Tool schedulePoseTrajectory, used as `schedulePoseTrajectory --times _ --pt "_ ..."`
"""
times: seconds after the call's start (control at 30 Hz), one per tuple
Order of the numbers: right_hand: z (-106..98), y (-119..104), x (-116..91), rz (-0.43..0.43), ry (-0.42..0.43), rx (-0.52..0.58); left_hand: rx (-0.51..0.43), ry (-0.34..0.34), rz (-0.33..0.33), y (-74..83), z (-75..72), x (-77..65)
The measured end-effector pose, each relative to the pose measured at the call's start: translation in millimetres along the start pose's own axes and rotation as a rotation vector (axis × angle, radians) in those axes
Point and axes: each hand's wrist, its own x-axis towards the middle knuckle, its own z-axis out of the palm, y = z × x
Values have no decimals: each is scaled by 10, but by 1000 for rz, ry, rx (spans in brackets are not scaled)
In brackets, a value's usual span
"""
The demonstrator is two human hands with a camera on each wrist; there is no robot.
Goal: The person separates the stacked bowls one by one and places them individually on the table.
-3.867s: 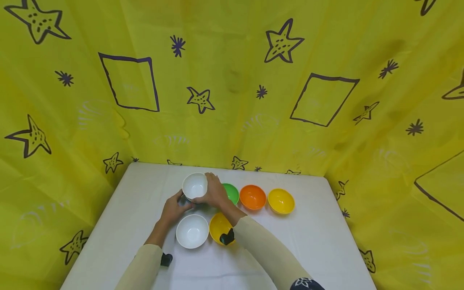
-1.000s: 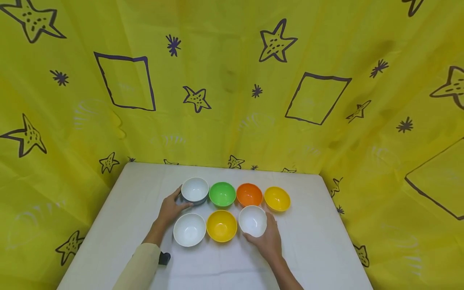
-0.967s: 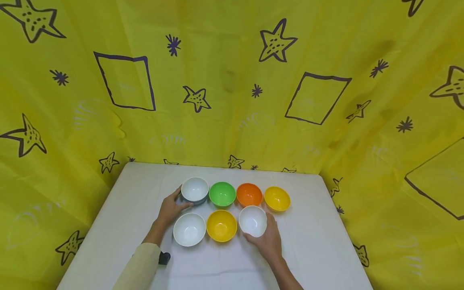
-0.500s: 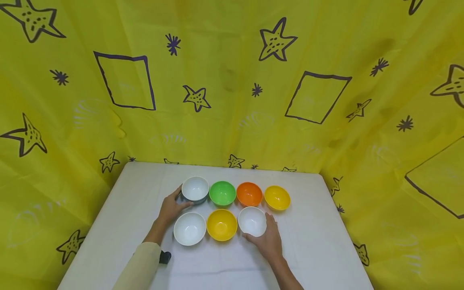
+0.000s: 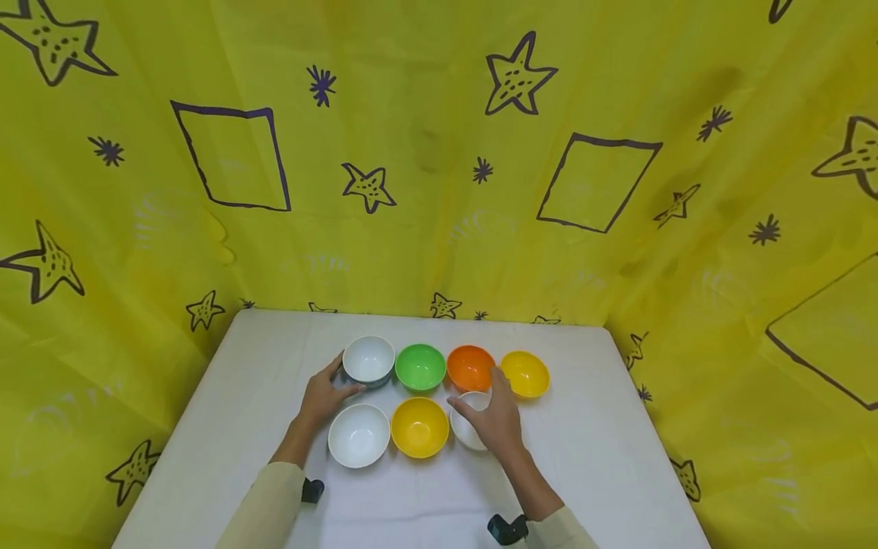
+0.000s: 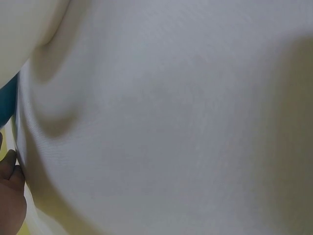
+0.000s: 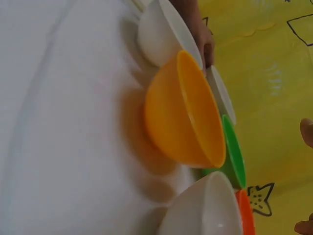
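Note:
At the back left, a white bowl (image 5: 369, 358) sits on a blue bowl (image 5: 376, 383) that shows only as a sliver. My left hand (image 5: 324, 396) holds this stack from its left side, thumb in front. Over the front-right white bowl (image 5: 468, 431), my right hand (image 5: 499, 418) hovers with thumb and fingers spread, hiding part of it. In the right wrist view its fingertips (image 7: 306, 131) show apart from the white bowl (image 7: 205, 210) below. The left wrist view shows mostly cloth, with the blue bowl (image 6: 7, 100) at the edge.
Green (image 5: 421, 367), orange (image 5: 471, 367) and yellow (image 5: 525, 375) bowls continue the back row. Another white bowl (image 5: 359, 435) and a yellow bowl (image 5: 420, 428) stand in front. A white cloth covers the table (image 5: 411, 507). Yellow patterned curtains (image 5: 425, 252) surround it.
My right hand has carried a white bowl from the back-left stack to the front row's right end, let it go and risen off it. My left hand has stayed at the stack.

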Motion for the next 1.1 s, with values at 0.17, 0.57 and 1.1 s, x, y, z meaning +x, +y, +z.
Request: schedulePoseTrajectory --times 0.17,0.57,1.1 --pt "54 -279 311 -38 -44 93 -8 0 -4 2 25 -8" --pt "489 -846 752 -106 -227 35 7 10 12 18 20 -33" --pt "1088 -1006 1055 -155 -396 -205 7 26 47 -3 -8 -39"
